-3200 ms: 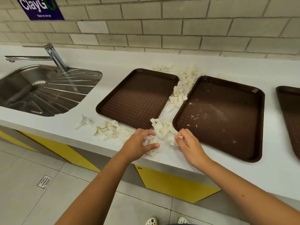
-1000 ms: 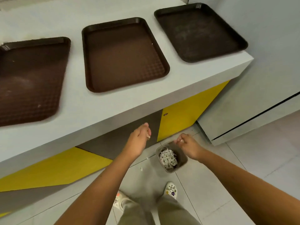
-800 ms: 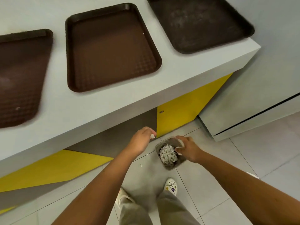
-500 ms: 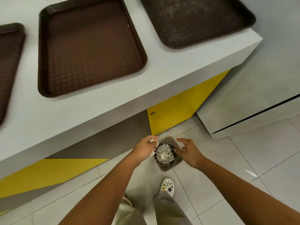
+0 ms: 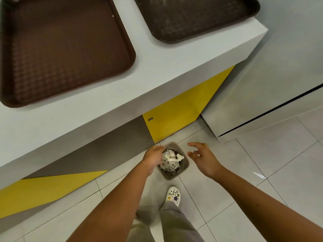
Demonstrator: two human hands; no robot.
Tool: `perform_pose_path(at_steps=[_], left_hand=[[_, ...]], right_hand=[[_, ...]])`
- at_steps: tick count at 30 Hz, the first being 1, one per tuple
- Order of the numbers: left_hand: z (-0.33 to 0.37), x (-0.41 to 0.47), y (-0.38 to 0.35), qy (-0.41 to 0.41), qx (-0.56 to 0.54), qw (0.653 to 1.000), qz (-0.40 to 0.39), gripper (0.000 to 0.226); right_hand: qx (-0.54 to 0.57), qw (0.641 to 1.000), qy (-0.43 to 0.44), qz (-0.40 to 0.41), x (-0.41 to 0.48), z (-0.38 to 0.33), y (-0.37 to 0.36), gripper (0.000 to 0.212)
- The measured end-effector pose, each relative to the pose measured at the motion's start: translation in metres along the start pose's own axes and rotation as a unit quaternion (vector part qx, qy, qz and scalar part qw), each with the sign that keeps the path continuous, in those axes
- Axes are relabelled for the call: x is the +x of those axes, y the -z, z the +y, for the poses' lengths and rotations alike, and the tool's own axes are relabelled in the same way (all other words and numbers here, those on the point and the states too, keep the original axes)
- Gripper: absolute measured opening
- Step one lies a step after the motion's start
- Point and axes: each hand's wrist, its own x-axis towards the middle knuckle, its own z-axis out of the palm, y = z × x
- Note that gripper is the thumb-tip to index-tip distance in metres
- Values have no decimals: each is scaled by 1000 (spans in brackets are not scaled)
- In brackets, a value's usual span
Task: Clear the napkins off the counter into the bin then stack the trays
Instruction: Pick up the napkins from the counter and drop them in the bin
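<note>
White crumpled napkins point(image 5: 170, 160) fill the brown bin point(image 5: 184, 167).

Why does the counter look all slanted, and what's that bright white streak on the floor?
Head view: the wide-angle lens, looking steeply down, slants and stretches the counter. Head view: the streak is probably a light glaring off a glossy floor tile. Head view: the light is otherwise soft and even, with no hard shadows.

The white counter point(image 5: 139, 75) is carrying two brown trays, the left tray point(image 5: 61, 49) and the right tray point(image 5: 192, 14) (lying side by side, apart). The tiled floor point(image 5: 262, 163) is bearing the bin point(image 5: 172, 178), near a shoe point(image 5: 173, 195).
</note>
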Motion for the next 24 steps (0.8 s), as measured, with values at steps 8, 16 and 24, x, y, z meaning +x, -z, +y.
perform_pose_path(at_steps=[8,16,24], left_hand=[[16,-65,36,-119,47,992,-4,19],[11,-153,118,-247,49,964,90,16],[-40,-237,254,-305,-17,924,229,12]], right_hand=[[-17,996,92,-3,-20,-63,-6,27],[-45,973,218,-60,-56,-159,-59,17],[-59,932,324,-151,-117,-258,-160,15]])
